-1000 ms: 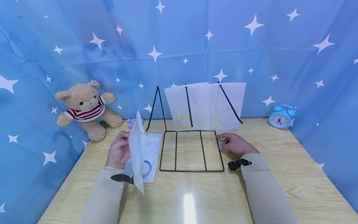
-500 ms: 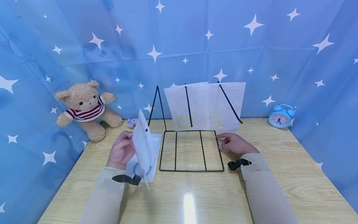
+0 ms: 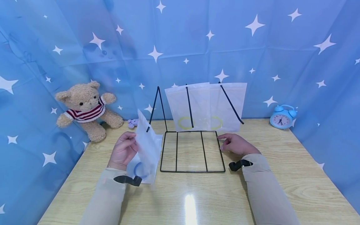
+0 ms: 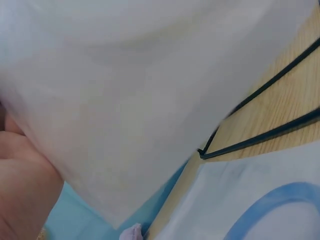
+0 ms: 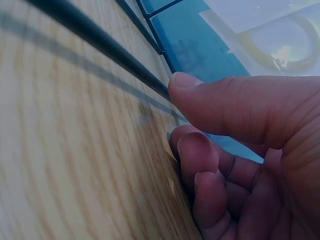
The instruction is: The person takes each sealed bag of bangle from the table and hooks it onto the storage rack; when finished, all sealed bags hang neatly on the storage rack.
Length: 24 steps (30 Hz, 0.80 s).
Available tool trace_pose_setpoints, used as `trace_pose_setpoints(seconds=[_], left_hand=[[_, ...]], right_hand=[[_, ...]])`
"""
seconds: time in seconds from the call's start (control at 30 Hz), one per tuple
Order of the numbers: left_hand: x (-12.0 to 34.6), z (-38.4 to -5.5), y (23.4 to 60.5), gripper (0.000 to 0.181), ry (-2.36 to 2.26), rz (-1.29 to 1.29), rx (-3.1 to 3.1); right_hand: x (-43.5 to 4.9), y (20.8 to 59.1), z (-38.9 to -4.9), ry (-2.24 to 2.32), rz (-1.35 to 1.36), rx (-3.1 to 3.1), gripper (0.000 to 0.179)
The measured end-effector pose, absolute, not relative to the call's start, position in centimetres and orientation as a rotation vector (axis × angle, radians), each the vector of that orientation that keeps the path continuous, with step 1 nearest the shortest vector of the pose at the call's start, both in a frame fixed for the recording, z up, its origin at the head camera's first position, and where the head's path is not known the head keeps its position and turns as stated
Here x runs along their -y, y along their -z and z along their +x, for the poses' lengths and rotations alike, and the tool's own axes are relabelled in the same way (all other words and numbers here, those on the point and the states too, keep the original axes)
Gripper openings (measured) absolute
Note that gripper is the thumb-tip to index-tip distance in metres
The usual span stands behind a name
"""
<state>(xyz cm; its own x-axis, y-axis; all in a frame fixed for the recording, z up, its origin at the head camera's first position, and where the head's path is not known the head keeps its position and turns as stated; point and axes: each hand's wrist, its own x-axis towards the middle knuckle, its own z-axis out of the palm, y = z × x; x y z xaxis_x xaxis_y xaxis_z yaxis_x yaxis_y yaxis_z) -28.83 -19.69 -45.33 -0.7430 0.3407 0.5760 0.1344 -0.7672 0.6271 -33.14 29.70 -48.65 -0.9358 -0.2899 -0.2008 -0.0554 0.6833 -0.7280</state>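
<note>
My left hand (image 3: 123, 151) pinches a translucent white zip bag (image 3: 147, 143) by its left edge. The bag hangs tilted at the left hook of a black wire rack (image 3: 176, 153); the hook's tip shows against its upper part, and whether it passes through a hole I cannot tell. Beneath it lies another white bag (image 4: 215, 200) with a blue ring (image 4: 250, 220) on it, partly covered. At the base's right side my right hand (image 3: 236, 144) holds the rod, thumb (image 5: 192, 95) on the wire and other fingers curled.
Two white bags with yellow rings, a left one (image 3: 181, 104) and a right one (image 3: 219, 106), hang from the rack's other hooks. A teddy bear (image 3: 84, 106) and a small purple toy (image 3: 132, 123) are at left. A blue alarm clock (image 3: 282, 117) stands right.
My left hand has shifted slightly right with its bag. The bag has turned from nearly edge-on to show more of its face at the left hook. My right hand stays put.
</note>
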Motion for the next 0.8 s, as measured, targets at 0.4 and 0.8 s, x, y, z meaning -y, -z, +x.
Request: trace_pose_setpoints(seconds=[0.4, 0.8], left_hand=[[18.99, -28.63, 45.42, 0.054, -2.728, 0.921, -1.220], [18.97, -28.95, 45.81, 0.062, -2.677, 0.880, -1.343]], right_hand=[[-29.81, 48.62, -33.17, 1.120, -0.287, -2.584, 0.060], [-29.82, 48.55, -33.11, 1.122, -0.287, -2.585, 0.060]])
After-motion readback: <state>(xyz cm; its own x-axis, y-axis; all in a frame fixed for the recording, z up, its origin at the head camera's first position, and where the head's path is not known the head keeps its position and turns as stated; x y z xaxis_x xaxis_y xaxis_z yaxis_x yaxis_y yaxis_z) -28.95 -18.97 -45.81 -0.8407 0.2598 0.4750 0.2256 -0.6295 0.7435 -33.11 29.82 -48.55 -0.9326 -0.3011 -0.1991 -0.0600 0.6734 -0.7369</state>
